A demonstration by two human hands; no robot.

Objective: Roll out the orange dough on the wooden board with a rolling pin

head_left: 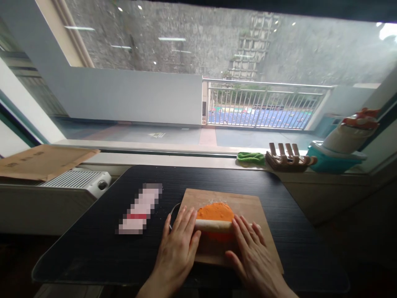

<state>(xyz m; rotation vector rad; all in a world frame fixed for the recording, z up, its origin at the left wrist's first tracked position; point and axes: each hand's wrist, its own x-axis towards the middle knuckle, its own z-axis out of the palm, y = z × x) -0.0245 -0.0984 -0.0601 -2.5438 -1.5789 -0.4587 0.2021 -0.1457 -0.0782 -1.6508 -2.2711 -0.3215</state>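
An orange flattened piece of dough [216, 211] lies on a wooden board [229, 197]. Across it rests a pale rolling pin [214, 225], its ends under my two hands. My left hand [180, 240] lies over the pin's left end with fingers stretched out, its thumb pointing inward. On the right end my right hand [251, 248] lies the same way, fingers straight and thumb held apart. Both hands press from above rather than wrap round the pin. Part of the dough near me shows darker orange below the pin.
The board stands on a black table [297, 244]. A blurred pinkish item [141, 209] lies left, and a round rim [174, 213] shows beside the board. Along the windowsill are a green cloth [251, 157], a brown basket [285, 160] and a teal container [328, 159]. A heater [77, 182] stands left.
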